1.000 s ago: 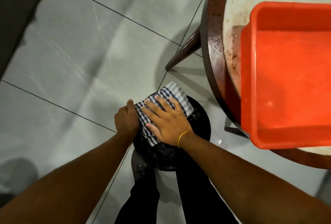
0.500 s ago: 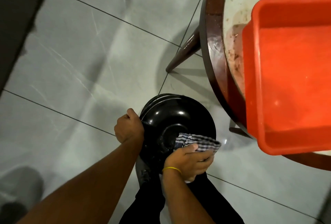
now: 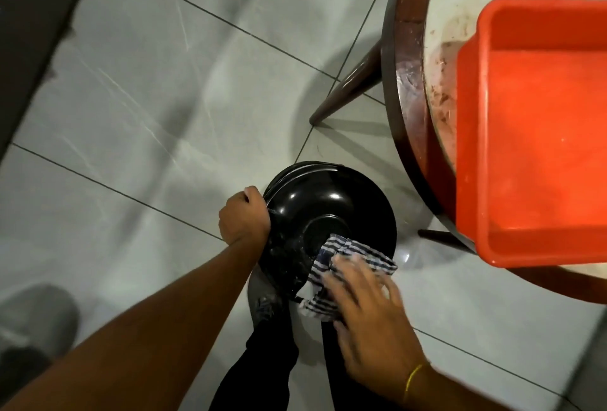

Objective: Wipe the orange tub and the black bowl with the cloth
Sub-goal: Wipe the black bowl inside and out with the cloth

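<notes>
The black bowl (image 3: 325, 207) is held upside down above the floor, its glossy underside facing me. My left hand (image 3: 244, 216) grips its left rim. My right hand (image 3: 364, 308) presses the blue-and-white striped cloth (image 3: 338, 266) flat against the bowl's near right side, fingers spread over the cloth. The orange tub (image 3: 538, 134) stands open side up on the round table at the right, apart from both hands.
The round table (image 3: 407, 59) has a dark wooden rim and a stained pale top, with legs reaching down to the grey tiled floor (image 3: 157, 88). My dark trouser legs (image 3: 262, 361) and a shoe are below the bowl. A dark strip runs along the far left.
My right hand has carried the cloth from the top of the bowl down to its near right side, and now lies flat on it. My left hand has kept its grip on the rim.
</notes>
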A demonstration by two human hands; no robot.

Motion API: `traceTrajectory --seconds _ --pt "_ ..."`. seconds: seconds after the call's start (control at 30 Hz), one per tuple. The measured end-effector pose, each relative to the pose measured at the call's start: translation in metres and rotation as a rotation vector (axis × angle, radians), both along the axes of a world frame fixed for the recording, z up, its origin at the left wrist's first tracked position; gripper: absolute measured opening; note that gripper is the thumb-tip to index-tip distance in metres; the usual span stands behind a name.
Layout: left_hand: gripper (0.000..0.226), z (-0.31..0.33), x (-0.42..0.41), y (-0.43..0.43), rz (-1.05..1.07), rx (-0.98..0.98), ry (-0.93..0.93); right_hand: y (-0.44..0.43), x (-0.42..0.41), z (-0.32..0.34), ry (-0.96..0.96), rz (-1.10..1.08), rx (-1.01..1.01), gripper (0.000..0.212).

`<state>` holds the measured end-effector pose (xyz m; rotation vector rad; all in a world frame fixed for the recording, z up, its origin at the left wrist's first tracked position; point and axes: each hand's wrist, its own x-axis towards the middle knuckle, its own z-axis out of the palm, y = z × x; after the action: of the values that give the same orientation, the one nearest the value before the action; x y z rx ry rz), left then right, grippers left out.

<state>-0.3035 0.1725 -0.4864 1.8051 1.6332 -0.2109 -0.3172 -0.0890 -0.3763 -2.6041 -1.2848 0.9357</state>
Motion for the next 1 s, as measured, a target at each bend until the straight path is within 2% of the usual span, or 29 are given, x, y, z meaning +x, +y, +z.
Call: traceTrajectory --seconds 0.07,0.13,0.17,0.27,0.33,0.43,0.5,0.63,0.8,1.0 --pt "0.056 -0.001 -0.001 0.001 -0.018 0.003 0.004 -0.009 0.021 -0.013 -0.008 0.649 0.108 0.076" --pt "0.057 -0.003 -0.002 0.001 -0.05 -0.011 0.002 -0.004 0.044 -0.039 -0.015 1.096 0.172 0.059" --pt "0.058 -0.004 -0.003 0.003 -0.078 -0.014 -0.004 0.002 0.058 -0.054 -0.03 1.221 0.184 0.057" --pt "0.059 -0.01 -0.007 0.01 -0.248 -0.007 -0.03 0.026 0.096 -0.089 -0.064 1.537 0.23 0.077" --pt "0.06 -0.011 -0.006 0.016 -0.343 -0.017 -0.02 0.04 0.103 -0.099 -0.098 1.652 0.255 0.074" --pt "0.063 -0.013 -0.006 0.021 -0.39 -0.075 0.0 0.053 0.098 -0.11 -0.075 1.682 0.344 0.063" --pt "0.062 -0.017 -0.007 0.023 -0.36 -0.164 -0.004 0.062 0.093 -0.111 -0.032 1.628 0.348 0.06" --pt "0.062 -0.024 -0.009 0.028 -0.296 -0.319 -0.045 0.084 0.083 -0.11 0.068 1.372 0.359 0.056" --pt "0.069 -0.025 -0.008 0.039 -0.297 -0.488 -0.07 0.118 0.064 -0.11 -0.014 0.935 0.258 0.062" --pt "0.079 -0.021 -0.006 0.047 -0.347 -0.573 -0.113 0.113 0.06 -0.107 -0.035 0.748 0.271 0.059"
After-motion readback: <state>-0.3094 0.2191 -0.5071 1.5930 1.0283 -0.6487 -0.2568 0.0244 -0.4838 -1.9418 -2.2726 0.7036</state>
